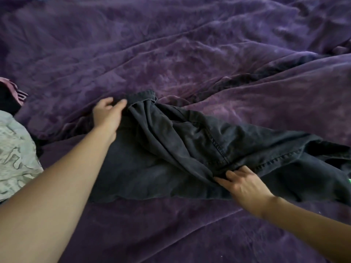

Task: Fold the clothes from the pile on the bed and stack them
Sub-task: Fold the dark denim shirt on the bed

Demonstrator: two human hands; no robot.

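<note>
Black jeans (190, 141) sprawl on the purple blanket (190, 54), my right hand (245, 185) pinching their seam, my left hand (108, 113) at the hem, grip unclear, a gray garment (17, 149) beside it.

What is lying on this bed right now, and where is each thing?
blanket: one, purple, creased, covering the bed.
trousers: one pair, black, bunched across the middle.
grey garment: one, light grey, at the left edge.
pink garment: one, pink with stripes, far left, beyond the grey garment.
left hand: one, at the trousers' waistband; grip unclear.
right hand: one, pinching a fold of the trousers at their near seam.
</note>
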